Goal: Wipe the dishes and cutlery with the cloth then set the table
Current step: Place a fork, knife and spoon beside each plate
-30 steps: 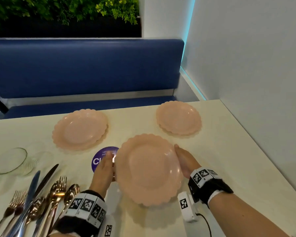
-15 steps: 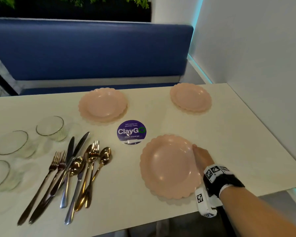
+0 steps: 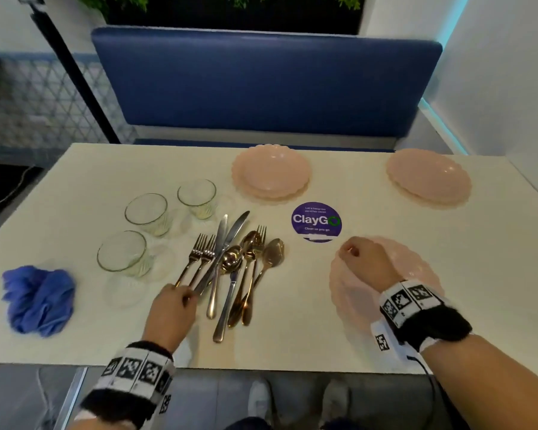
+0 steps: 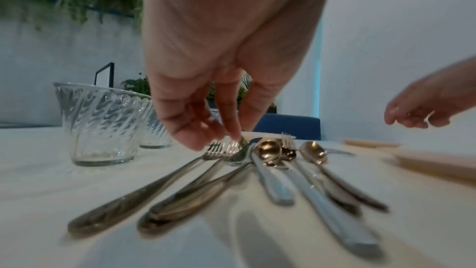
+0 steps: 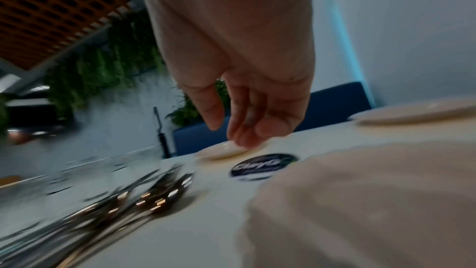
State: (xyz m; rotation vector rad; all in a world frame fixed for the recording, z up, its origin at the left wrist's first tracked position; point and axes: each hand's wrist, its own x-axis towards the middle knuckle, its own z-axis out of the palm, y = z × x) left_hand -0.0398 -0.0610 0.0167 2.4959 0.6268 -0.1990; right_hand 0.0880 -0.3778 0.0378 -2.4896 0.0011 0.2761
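A pile of forks, knives and spoons (image 3: 236, 268) lies in the middle of the cream table (image 3: 292, 342). My left hand (image 3: 187, 297) hovers over the handle ends of the two left forks (image 3: 196, 259), fingers loosely curled and holding nothing; the left wrist view shows the left hand (image 4: 216, 140) just above the cutlery (image 4: 270, 170). My right hand (image 3: 347, 251) hangs relaxed and empty over the near pink plate (image 3: 416, 268), which lies flat on the table. Two more pink plates (image 3: 271, 172) (image 3: 429, 176) sit at the far side. A crumpled blue cloth (image 3: 39, 299) lies at the far left.
Three clear ribbed glasses (image 3: 123, 254) (image 3: 148, 214) (image 3: 197, 198) stand left of the cutlery. A round purple ClayGo sticker (image 3: 316, 221) is on the table between the plates. A blue bench (image 3: 261, 85) runs behind the table, and a white wall stands on the right.
My right hand has let go of the near plate's rim and lifted leftward above it. My left hand has come back into view over the fork handles.
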